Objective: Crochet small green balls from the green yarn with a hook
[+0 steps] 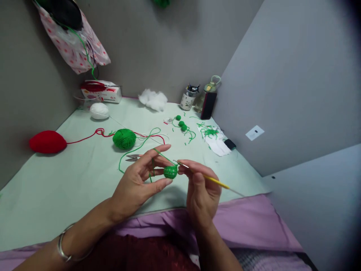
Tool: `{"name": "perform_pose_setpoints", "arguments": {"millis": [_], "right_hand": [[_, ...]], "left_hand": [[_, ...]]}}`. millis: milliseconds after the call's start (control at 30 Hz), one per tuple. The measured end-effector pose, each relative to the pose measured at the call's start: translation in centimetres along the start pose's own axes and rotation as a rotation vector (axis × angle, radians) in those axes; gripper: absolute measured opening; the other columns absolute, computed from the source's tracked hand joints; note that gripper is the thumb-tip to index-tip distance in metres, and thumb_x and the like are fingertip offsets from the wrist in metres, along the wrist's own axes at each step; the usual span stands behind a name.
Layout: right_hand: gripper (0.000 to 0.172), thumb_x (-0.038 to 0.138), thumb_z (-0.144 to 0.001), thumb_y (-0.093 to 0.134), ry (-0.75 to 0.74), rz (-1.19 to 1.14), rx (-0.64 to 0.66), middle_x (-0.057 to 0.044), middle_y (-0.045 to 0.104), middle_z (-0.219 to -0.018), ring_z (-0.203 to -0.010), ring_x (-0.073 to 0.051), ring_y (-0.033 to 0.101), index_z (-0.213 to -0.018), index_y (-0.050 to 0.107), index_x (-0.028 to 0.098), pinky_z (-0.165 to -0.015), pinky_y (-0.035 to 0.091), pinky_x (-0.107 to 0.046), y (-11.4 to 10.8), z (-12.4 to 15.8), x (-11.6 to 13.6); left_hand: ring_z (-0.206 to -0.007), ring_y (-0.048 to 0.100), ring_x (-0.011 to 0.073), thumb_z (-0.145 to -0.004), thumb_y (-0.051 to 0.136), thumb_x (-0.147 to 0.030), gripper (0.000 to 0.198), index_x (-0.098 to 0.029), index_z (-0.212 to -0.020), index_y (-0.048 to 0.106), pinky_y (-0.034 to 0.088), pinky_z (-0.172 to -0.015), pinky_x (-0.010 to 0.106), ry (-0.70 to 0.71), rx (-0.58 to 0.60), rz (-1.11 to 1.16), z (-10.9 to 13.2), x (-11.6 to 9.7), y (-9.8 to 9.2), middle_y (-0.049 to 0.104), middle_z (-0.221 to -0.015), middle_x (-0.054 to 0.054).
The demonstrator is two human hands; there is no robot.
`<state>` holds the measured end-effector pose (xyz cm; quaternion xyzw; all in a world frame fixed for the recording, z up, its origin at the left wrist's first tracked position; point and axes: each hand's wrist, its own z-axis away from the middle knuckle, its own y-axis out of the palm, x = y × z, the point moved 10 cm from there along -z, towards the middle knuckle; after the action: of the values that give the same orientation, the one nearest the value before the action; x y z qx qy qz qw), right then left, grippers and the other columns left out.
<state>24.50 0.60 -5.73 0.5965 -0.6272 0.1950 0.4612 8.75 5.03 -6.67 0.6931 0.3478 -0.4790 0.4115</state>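
Between the thumb and fingers of my left hand (138,178) sits a small green crocheted ball (170,172). Green yarn (162,153) runs over the raised index finger of that hand and wraps around its other fingers. My right hand (203,188) grips a crochet hook (216,181) with a yellow handle, its metal tip at the upper right of the ball. A loose strand leads to a green yarn ball (124,139) on the table. Scissors (134,157) lie partly hidden behind my left hand.
A red yarn ball (47,142) and a white yarn ball (99,111) lie at left. White stuffing (153,99), a pen holder (188,98), a bottle (210,88) and a phone (208,105) are at the back. Small green balls (182,125) and yarn scraps (210,131) lie right.
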Motion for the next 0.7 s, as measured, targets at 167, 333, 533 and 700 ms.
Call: {"name": "perform_pose_setpoints", "arguments": {"millis": [167,333,533,700], "right_hand": [[0.017,0.03,-0.102,0.062,-0.042,-0.019,0.056,-0.002,0.081,-0.104,-0.093,-0.019,0.073,-0.104,0.078,0.036,-0.079,0.059,-0.037,0.3,0.0,0.5],[0.014,0.037,-0.1,0.065,0.085,-0.094,0.152,-0.002,0.082,-0.093,-0.079,-0.018,0.072,-0.097,0.076,0.029,-0.073,0.06,-0.035,0.3,-1.3,0.0],[0.016,0.033,-0.102,0.061,0.095,-0.02,0.28,-0.003,0.082,-0.094,-0.079,-0.017,0.073,-0.099,0.076,0.027,-0.074,0.061,-0.035,0.3,-2.0,0.6],[0.017,0.025,-0.103,0.058,-0.018,0.161,0.365,-0.003,0.08,-0.097,-0.086,-0.018,0.074,-0.104,0.076,0.025,-0.079,0.061,-0.036,0.7,-2.0,2.1]], "left_hand": [[-0.106,0.07,0.0163,-0.085,0.082,-0.014,0.06,-0.034,-0.139,0.065,0.059,-0.096,0.027,-0.054,0.044,0.058,-0.1,0.4,0.4,0.07,-0.106,-0.001],[-0.105,0.069,0.0139,-0.086,0.081,-0.012,0.061,-0.036,-0.139,0.065,0.058,-0.096,0.024,-0.071,0.081,0.048,0.0,0.2,0.6,0.07,-0.106,-0.001],[-0.105,0.071,0.0151,-0.088,0.079,-0.014,0.061,-0.035,-0.142,0.061,0.057,-0.1,0.027,-0.039,0.122,-0.075,0.1,-0.1,0.5,0.072,-0.109,-0.001],[-0.107,0.07,0.0156,-0.091,0.072,-0.013,0.059,-0.029,-0.146,0.057,0.057,-0.103,0.03,0.036,0.154,-0.238,0.0,-0.9,0.7,0.072,-0.108,0.001]]}}
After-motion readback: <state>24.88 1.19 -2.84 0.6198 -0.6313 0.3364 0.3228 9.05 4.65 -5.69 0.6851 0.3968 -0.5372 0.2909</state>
